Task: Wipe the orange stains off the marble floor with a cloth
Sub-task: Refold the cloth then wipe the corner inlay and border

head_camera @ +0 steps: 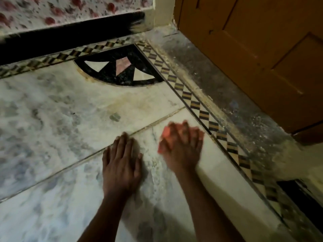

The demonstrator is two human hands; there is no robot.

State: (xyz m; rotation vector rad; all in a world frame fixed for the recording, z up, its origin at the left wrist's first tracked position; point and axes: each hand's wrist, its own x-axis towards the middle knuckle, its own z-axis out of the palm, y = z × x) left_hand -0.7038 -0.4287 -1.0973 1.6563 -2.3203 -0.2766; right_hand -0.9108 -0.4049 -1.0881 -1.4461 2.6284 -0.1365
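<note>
My right hand (181, 145) lies flat on an orange-pink cloth (164, 135) and presses it onto the white marble floor (52, 119); the hand is motion-blurred, and only the cloth's left edge shows beyond the fingers. My left hand (122, 165) rests flat on the marble just left of it, fingers straight and together, touching a tile joint. A faint yellowish-orange stain (125, 103) spreads over the marble beyond both hands, below the dark inlay.
A black fan-shaped inlay (122, 67) sits in the floor corner. A checkered border strip (201, 110) runs diagonally to the right of my hands. Beyond it lies a dusty grey threshold (236, 109) and a brown wooden door (262, 49). A black skirting (61, 37) lines the far wall.
</note>
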